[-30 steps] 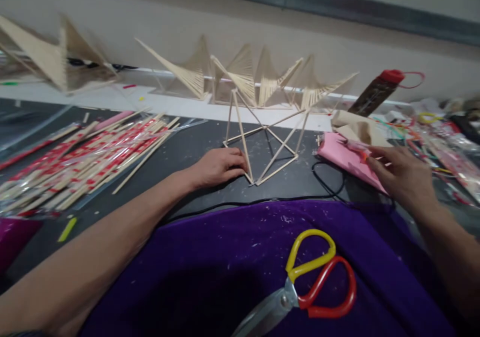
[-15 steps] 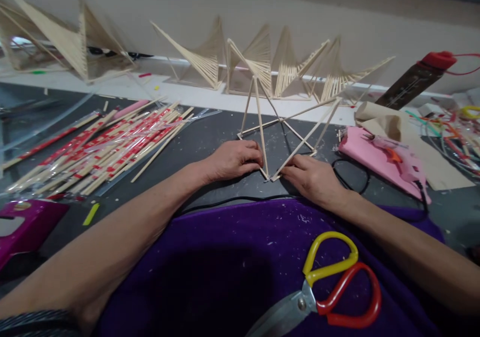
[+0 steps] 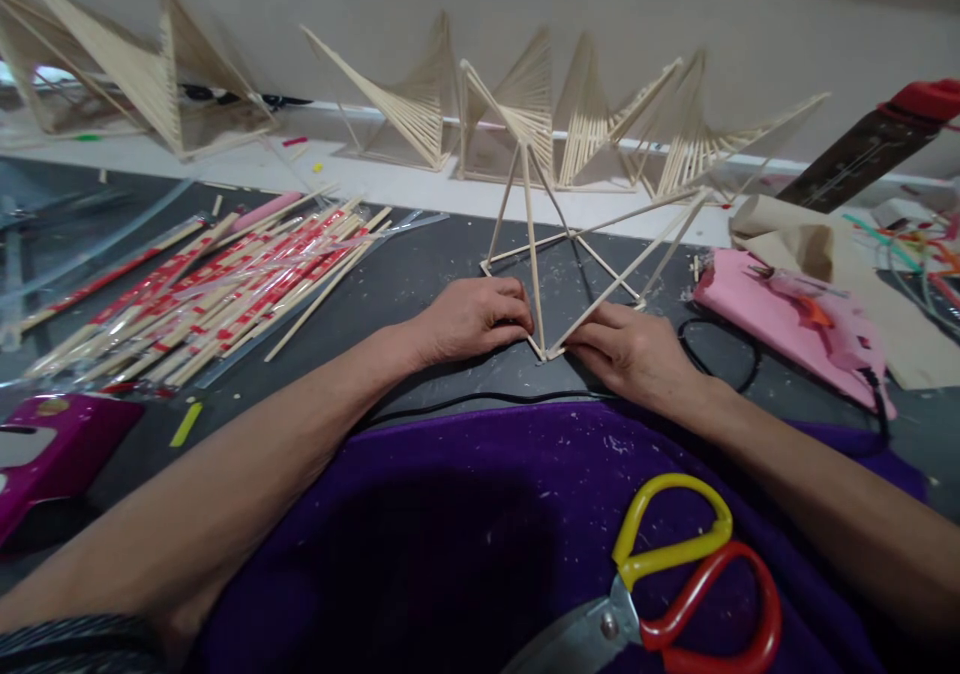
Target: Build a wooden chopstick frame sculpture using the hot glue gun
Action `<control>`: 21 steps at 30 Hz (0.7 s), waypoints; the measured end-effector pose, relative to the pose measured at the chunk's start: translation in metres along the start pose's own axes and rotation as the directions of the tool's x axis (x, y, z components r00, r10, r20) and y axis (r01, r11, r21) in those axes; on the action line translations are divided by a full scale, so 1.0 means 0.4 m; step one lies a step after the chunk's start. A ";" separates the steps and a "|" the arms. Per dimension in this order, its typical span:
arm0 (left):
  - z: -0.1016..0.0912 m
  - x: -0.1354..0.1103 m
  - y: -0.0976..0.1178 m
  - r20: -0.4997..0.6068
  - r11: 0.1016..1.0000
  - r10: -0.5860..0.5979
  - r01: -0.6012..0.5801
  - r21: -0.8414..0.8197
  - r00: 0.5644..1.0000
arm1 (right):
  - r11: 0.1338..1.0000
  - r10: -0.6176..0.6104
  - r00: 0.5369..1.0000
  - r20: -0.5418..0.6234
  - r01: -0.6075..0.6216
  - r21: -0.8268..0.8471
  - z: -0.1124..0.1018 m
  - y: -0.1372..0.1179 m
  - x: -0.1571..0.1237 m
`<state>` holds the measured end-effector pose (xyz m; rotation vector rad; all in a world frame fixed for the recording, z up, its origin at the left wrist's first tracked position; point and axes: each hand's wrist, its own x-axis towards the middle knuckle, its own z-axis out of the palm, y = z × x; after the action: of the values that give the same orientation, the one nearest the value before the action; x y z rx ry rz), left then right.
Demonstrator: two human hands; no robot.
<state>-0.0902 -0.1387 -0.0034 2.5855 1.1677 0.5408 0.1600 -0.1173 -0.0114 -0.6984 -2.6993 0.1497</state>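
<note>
A frame of thin wooden sticks point(image 3: 570, 244) stands on the dark table, with upright and slanted sticks rising from a flat base. My left hand point(image 3: 472, 319) rests on the table with its fingers curled round the base stick at the frame's near corner. My right hand point(image 3: 634, 354) lies on the other side of that corner, fingers pressed on the slanted base stick. Both hands meet at the near corner point(image 3: 544, 354).
Packets of wrapped chopsticks point(image 3: 210, 289) lie at left. Finished stick sculptures point(image 3: 525, 114) line the white ledge behind. A glue gun on a pink pad point(image 3: 795, 319) sits at right with a black cord point(image 3: 705, 354). Scissors point(image 3: 660, 584) rest on purple cloth point(image 3: 450, 534). A magenta object point(image 3: 45, 444) is at far left.
My right hand has come from the pink pad at right over to the stick frame's near corner. The left hand has stayed on the frame. The view has shifted slightly.
</note>
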 end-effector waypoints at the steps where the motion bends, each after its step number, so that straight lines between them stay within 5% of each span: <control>1: 0.001 0.000 -0.001 -0.002 1.000 0.001 -0.001 0.000 1.000 | 1.000 -0.003 1.000 0.003 0.003 0.000 0.000 0.000 0.002; 21: 0.006 0.000 -0.002 -0.029 1.000 0.008 -0.008 -0.012 1.000 | 0.983 -0.001 0.999 -0.039 0.008 0.182 0.010 -0.006 0.008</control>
<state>-0.0898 -0.1383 -0.0059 2.5813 1.1599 0.5869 0.1548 -0.1178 -0.0136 -0.6330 -2.6085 0.3723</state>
